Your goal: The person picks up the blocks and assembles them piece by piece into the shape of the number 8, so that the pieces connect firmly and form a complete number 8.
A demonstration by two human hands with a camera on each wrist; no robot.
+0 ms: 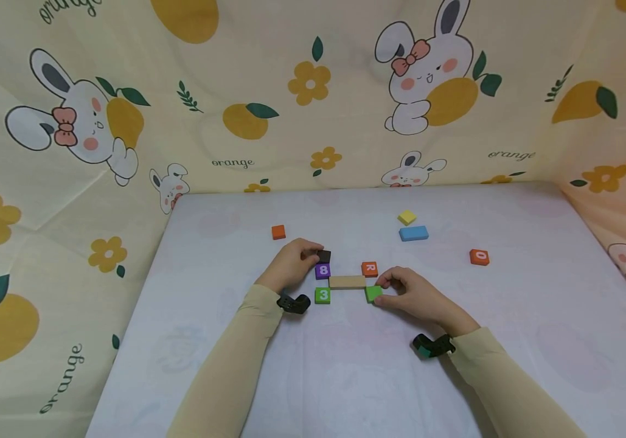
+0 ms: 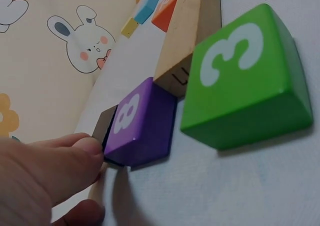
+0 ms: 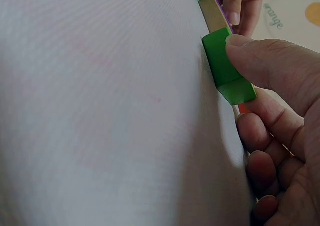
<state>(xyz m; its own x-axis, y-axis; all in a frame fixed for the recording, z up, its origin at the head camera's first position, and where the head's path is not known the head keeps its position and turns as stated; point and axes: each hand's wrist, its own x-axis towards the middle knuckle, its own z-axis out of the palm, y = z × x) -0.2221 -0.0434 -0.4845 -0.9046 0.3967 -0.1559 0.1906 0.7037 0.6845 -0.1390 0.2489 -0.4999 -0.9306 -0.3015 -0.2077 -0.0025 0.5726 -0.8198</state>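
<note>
My left hand (image 1: 292, 266) pinches a black block (image 1: 324, 256) at the far side of a purple block (image 1: 322, 271) marked 8. In the left wrist view the thumb (image 2: 90, 146) covers part of the black block. A green block (image 1: 373, 294) sits between the thumb and index finger of my right hand (image 1: 413, 294), beside the right end of a plain wooden bar (image 1: 347, 282). Another green block (image 2: 245, 81), marked 3, lies near the bar's left end. An orange block (image 1: 369, 269) marked R stands behind the bar's right end.
On the white-covered table (image 1: 313, 377), an orange block (image 1: 278, 232) lies at the back left. A yellow block (image 1: 407, 217) and a blue block (image 1: 413, 233) are at the back right. Farther right lies an orange block (image 1: 479, 257) marked 0. Patterned cloth (image 1: 269, 73) hangs behind.
</note>
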